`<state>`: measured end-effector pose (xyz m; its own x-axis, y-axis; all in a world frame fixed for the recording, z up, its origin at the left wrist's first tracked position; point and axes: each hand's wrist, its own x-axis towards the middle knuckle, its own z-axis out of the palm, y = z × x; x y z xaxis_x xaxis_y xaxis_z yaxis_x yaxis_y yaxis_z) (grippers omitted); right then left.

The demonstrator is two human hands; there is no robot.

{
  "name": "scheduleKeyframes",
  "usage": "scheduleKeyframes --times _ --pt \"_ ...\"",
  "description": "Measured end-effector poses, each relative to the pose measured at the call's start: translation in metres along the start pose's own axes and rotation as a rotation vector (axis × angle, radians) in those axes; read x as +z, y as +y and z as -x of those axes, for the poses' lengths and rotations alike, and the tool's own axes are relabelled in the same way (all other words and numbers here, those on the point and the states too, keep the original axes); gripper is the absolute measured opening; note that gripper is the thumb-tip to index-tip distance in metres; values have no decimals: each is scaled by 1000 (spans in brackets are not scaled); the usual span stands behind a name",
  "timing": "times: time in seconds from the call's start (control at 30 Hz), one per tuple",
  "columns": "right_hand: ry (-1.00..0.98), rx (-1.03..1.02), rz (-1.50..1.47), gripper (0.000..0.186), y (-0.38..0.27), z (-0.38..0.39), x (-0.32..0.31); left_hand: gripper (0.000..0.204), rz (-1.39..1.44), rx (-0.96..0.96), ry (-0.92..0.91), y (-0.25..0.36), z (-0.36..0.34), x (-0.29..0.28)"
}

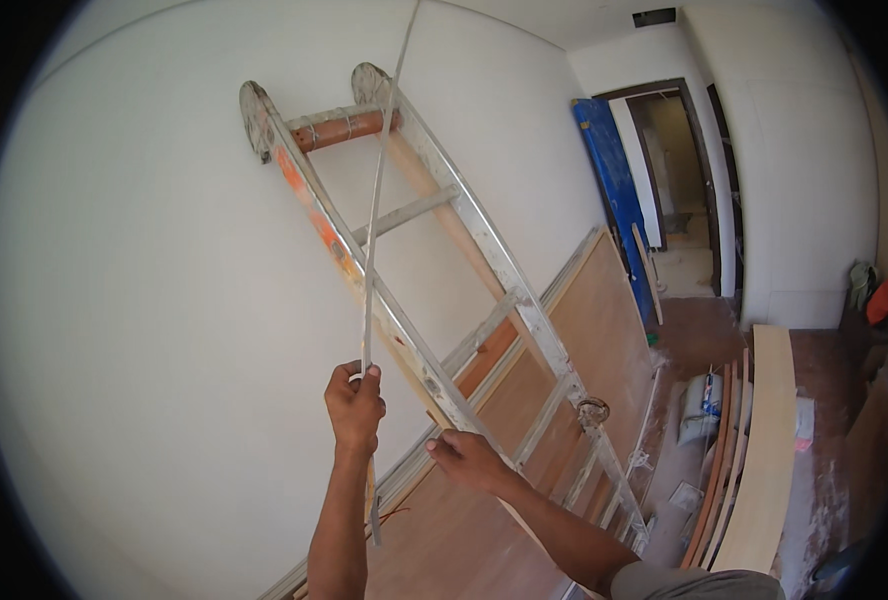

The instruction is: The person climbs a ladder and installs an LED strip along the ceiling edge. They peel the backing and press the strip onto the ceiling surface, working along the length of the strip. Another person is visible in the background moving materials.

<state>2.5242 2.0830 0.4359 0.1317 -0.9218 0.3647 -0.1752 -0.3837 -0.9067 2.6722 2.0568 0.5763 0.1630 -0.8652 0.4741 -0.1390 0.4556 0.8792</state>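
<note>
My left hand (356,405) is closed around a long, thin, pale strip (375,200). The strip rises steeply past the top of the picture, in front of an aluminium ladder (494,245). A narrow length (373,510) shows below the fist, its grey end hanging free. Paint and plaster stain the ladder, which leans toward the white wall with wrapped pads on its upper ends. My right hand (469,462) is lower, with fingers curled in front of the ladder's left rail. Whether it grips the rail or something thin is hidden.
Large wooden boards (604,310) lean along the wall behind the ladder. To the right, a long pale plank (764,440) and several brown strips lie beside a filled bag (699,410). A blue panel (614,190) stands near the doorway (684,180) at the back.
</note>
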Motion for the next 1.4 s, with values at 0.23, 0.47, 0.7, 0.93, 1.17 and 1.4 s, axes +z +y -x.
scheduleKeyframes --times 0.23,0.47,0.7,0.93,1.17,1.4 --pt "76 -140 -94 40 -21 -39 13 29 12 -30 -21 -3 2 2" --pt "-45 38 -426 35 -50 -38 10 31 218 -236 -278 -16 -10 -8" --pt "-38 167 -500 38 -24 -7 12 26 339 -366 -438 -25 -15 0" --pt "-13 145 -504 35 -20 8 24 25 428 -392 -508 -39 -12 14" --pt "-22 113 -513 33 -16 -1 29 27 466 -396 -556 -41 -11 14" --pt "11 117 -523 31 -15 -6 37 33 7 -249 -622 -48 8 -16"
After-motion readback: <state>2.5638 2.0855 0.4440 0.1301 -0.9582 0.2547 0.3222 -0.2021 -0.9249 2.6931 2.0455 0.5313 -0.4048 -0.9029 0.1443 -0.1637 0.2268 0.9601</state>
